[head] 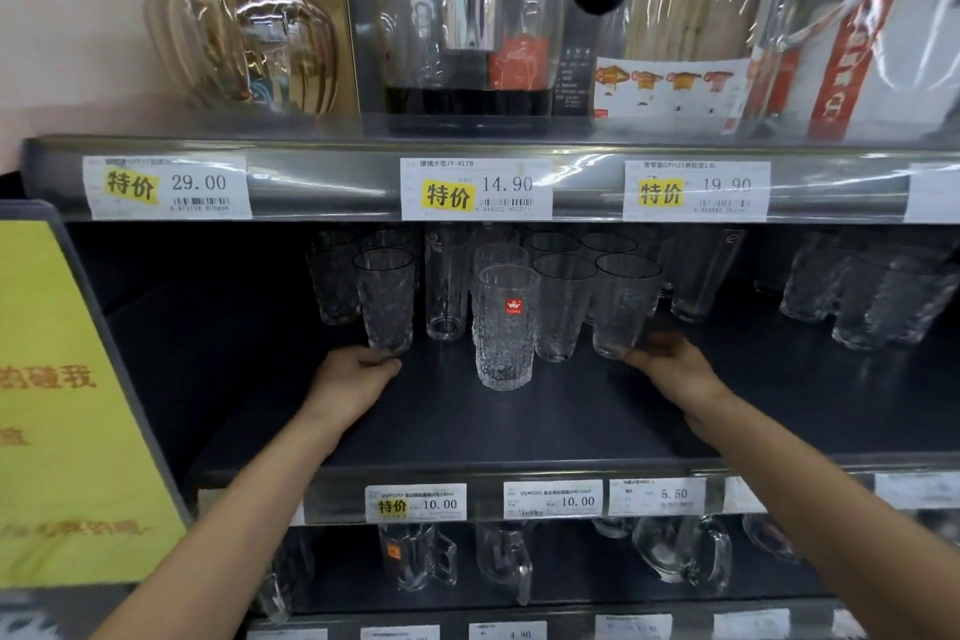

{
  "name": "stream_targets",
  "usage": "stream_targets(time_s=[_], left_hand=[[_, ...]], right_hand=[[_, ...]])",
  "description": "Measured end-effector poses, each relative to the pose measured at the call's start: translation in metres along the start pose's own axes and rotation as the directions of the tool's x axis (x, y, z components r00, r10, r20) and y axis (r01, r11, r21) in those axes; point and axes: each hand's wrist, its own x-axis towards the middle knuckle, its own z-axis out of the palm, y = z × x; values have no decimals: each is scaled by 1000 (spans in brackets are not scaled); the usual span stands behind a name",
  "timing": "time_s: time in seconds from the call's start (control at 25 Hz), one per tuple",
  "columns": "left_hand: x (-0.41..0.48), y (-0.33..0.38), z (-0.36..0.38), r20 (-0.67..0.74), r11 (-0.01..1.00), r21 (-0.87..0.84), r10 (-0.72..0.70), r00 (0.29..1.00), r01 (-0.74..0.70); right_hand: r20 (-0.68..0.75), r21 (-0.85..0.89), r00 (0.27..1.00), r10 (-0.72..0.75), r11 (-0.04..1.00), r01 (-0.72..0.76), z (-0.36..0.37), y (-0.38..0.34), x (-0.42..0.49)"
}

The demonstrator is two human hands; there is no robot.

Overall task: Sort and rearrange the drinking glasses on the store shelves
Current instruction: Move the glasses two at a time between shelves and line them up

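Left hand [358, 374]: grip wrapped round the left glass [387, 301] base, mid-shelf [519, 426].
Right hand [670, 364]: grip on the right glass [621, 307] base.
Red-sticker glass [506, 327]: between them, nearer the front edge.

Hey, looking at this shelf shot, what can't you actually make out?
Head view only.
- Grip or mere touch unclear: left hand at left glass, right hand at right glass; hand backs hide the fingertips.
- Count of back-row glasses: shadowed, overlapped by front ones.
- Text on yellow sign: blurred, cut off by the left edge.
- Fine print on lower price tags: too small.
- Tops of pitchers: cut off by the top edge.
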Motion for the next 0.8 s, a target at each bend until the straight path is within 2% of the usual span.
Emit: stream_targets(time_s=[0.16, 0.24, 0.36, 0.56, 0.8], left_hand=[[-52, 22, 7, 87, 981, -160, 125, 988, -110], [-77, 32, 16, 155, 960, -250, 169, 973, -127], [-112, 53, 51, 289, 930, -339, 244, 926, -139], [-166, 87, 135, 467, 902, -402, 353, 811, -161], [-227, 138, 274, 637, 900, -410, 401, 658, -151]], right_hand=[[-14, 3, 997, -81, 997, 81, -38, -11, -71], [-32, 3, 990, -137, 991, 137, -59, -10, -112], [-107, -16, 984, -144, 990, 143, -93, 7, -166], [-243, 3, 969, -36, 999, 37, -154, 56, -222], [-412, 97, 903, 122, 991, -90, -272, 119, -254]])
